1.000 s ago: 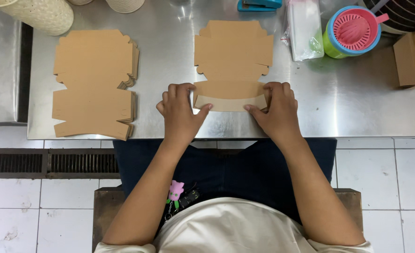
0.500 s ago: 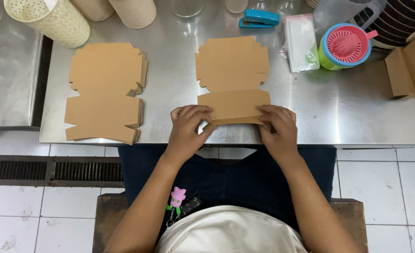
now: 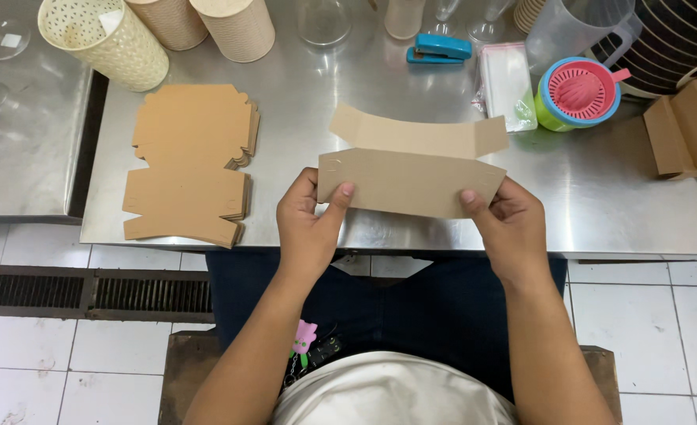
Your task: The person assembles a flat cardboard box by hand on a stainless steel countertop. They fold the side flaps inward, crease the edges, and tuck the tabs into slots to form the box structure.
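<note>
The folded cardboard blank (image 3: 411, 175) is lifted off the steel table (image 3: 616, 197) and held over its near edge, its long axis running left to right across the person's front, so that each short end points straight at one hand; the upper flap (image 3: 415, 135) stands up and away behind the front panel, its two end tabs angled outward. The left hand (image 3: 311, 224) is closed on the blank's left end, thumb pressed flat on the front face and the fingers tucked behind (they are hidden by the card); the right hand (image 3: 512, 224) is closed on the right end in the same pinch, thumb tip on the lower right corner. Both hands sit below the blank at about equal reach, neither plainly nearer, and the crease between panel and flap lies parallel to the line joining the two thumbs. To the left of the blank, well apart and flat on the table, lies a stack of unfolded blanks (image 3: 191, 161); beyond the blank, farther up the table, sit a blue stapler (image 3: 439, 47) and a clear plastic packet (image 3: 506, 83); up and to the right of the blank stands a green and blue citrus juicer with a pink reamer (image 3: 578, 93); farther right, more brown cardboard pieces (image 3: 683, 126) lean at the table's edge.
</note>
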